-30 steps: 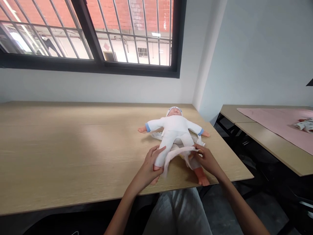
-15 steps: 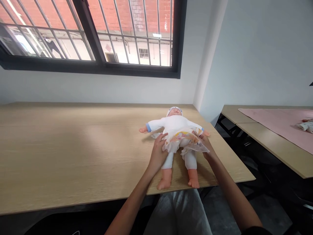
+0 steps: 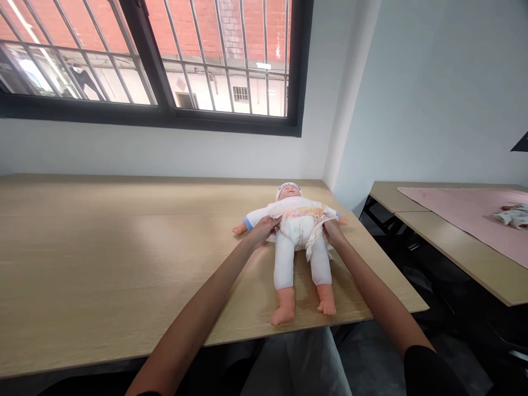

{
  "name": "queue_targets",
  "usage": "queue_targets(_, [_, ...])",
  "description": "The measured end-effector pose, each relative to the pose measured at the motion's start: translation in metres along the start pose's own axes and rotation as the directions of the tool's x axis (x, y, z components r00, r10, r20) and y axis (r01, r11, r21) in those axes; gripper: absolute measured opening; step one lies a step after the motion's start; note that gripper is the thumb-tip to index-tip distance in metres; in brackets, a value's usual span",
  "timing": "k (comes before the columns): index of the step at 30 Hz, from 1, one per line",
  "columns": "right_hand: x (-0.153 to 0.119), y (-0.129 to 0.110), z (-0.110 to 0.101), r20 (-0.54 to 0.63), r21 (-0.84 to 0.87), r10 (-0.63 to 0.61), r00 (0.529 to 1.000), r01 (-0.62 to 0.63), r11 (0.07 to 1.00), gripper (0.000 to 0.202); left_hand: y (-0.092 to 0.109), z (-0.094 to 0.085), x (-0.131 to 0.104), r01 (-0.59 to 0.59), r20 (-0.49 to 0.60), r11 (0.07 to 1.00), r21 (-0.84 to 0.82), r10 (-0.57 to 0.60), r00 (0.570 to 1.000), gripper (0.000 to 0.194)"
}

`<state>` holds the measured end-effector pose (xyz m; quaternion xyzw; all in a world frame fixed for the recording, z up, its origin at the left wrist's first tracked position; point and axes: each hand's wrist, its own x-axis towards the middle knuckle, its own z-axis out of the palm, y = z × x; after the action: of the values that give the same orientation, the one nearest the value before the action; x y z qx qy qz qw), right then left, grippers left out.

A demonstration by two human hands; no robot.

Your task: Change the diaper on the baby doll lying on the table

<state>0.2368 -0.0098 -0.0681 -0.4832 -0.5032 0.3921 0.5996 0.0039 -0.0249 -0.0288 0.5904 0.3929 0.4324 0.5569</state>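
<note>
A baby doll (image 3: 284,264) in a white suit lies on its back near the table's right end, feet toward me. Around its hips is a white diaper (image 3: 300,231), its front panel with a yellow and orange band drawn up over the belly. My left hand (image 3: 264,228) is closed on the diaper's edge at the hip on the left of the view. On the other side, my right hand (image 3: 333,231) pinches the opposite edge, beside a loose ruffled flap. Fingertips of both hands are partly hidden by the diaper.
The doll rests on a light wooden table (image 3: 124,264) against a wall below a barred window (image 3: 223,60). To the right, past a gap, a second table (image 3: 457,242) carries a pink cloth (image 3: 457,212) and a small patterned garment (image 3: 513,216).
The diaper's front has gone from bunched over the hips to lying up across the belly. My left hand has moved up toward the waist; my right hand has shifted slightly inward.
</note>
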Motion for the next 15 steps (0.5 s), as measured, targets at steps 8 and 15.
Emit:
queue_targets(8, [-0.010, -0.002, -0.010, 0.014, 0.207, 0.163, 0.987, -0.162, 0.965, 0.063, -0.020, -0.007, 0.001, -0.020, 0.008, 0.985, -0.169, 0.021, 1.000, 0.044])
queue_targets(15, [-0.027, -0.010, -0.010, 0.010, 0.104, 0.058, 0.998, -0.059, 0.993, 0.059, 0.004, 0.004, -0.018, -0.045, -0.057, 0.990, 0.132, 0.052, 0.997, 0.038])
